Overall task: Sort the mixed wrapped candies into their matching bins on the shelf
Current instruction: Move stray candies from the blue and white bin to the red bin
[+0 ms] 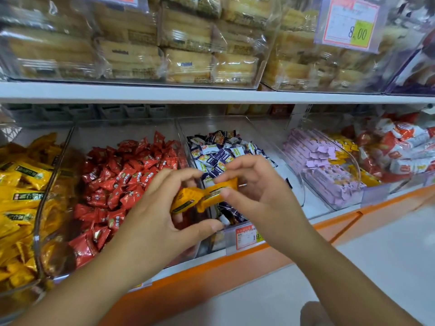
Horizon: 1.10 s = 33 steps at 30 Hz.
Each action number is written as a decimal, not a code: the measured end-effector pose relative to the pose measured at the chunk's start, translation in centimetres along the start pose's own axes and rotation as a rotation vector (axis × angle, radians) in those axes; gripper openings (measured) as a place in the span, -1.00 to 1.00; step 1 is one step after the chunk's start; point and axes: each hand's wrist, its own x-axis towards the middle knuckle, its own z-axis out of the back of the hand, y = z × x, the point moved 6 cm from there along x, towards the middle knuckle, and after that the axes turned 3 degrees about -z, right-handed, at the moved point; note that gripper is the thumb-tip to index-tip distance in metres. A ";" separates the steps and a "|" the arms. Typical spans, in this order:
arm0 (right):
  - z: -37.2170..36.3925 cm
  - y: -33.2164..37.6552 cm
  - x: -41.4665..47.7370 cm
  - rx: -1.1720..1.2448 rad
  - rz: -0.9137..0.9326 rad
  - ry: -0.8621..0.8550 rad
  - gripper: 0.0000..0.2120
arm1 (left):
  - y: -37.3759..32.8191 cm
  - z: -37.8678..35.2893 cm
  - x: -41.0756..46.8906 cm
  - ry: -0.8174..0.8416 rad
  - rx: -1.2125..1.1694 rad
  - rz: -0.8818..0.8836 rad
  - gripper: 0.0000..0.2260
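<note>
While left hand [150, 220] and right hand [256, 191] pinch yellow candies [207, 196] over the blue-white candy bin [303, 191], delivery to the shelf's [211, 262] leftmost yellow candy bin [14, 294] seems not yet done.

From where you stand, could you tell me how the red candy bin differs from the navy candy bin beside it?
The red candy bin is heaped wall to wall; the navy candy bin is thinly filled, its right side bare. The red candy bin holds only red wrappers; the navy candy bin mixes navy, white and a few orange. Both are clear plastic neighbours.
</note>
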 end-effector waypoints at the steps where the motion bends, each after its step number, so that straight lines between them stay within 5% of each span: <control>1: -0.9 0.0 -0.1 0.047 -0.011 0.014 -0.72 | -0.2 -0.1 0.1 0.006 0.039 -0.030 -0.47; 5: -1.0 0.1 0.4 0.106 -0.052 0.036 -0.79 | 0.3 0.8 0.2 -0.085 0.065 -0.039 -0.70; 7: 2.0 -0.3 1.3 -0.199 0.016 -0.030 -0.84 | 1.0 1.3 0.0 -0.114 0.057 -0.008 -0.79; 10: 3.9 -2.5 3.2 -0.659 0.013 0.101 -0.59 | 2.1 1.6 -0.2 -0.127 0.045 0.046 -0.83; 15: -0.8 -6.3 6.7 -0.933 -0.031 0.295 -0.51 | 2.9 1.3 0.0 -0.074 0.022 0.088 -0.77; 25: -1.7 -8.8 13.4 -0.868 -0.212 0.205 -0.56 | 3.3 1.1 -0.2 -0.049 0.006 0.123 -0.75; 33: 0.4 -5.7 12.1 -0.594 -0.090 0.279 -0.47 | 3.6 1.0 -0.2 -0.041 0.034 0.113 -0.83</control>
